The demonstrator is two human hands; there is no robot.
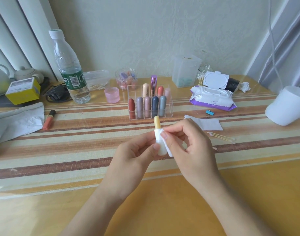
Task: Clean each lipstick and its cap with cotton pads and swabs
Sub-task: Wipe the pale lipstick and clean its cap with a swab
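Head view, sole camera. I take the clear organiser (170, 106) at mid-table as my reference point.

Just in front of the organiser, raised above the striped table (77, 150), both hands meet on one uncapped lipstick (156, 122). It stands near upright, with its pale yellow bullet exposed at the top.

The left hand (133, 155) grips the lower white tube, thumb and fingers curled round it. The right hand (193, 147) pinches a white cotton pad (169, 150) between thumb and forefinger against the tube just below the bullet. The pad wraps that section and a flap hangs beside the base. The remaining right fingers are loosely curled behind. I cannot see this lipstick's cap.

Inside the organiser, capped lipsticks (131, 107) stand upright in two rows.

- Right of the organiser, near it: a stack of spare pads (212, 125) lying flat, and a small blue binder clip (210, 112) behind the stack.
- In front of the stack: several cotton swabs (220, 136) lying loose.
- Further right and back: a wipes pack (212, 97) with its lid flipped up.
- Just left of the organiser: a pink jar (112, 94), then a water bottle (69, 68) standing upright.
- Well to the left: an orange tube (48, 120) lying on its side.
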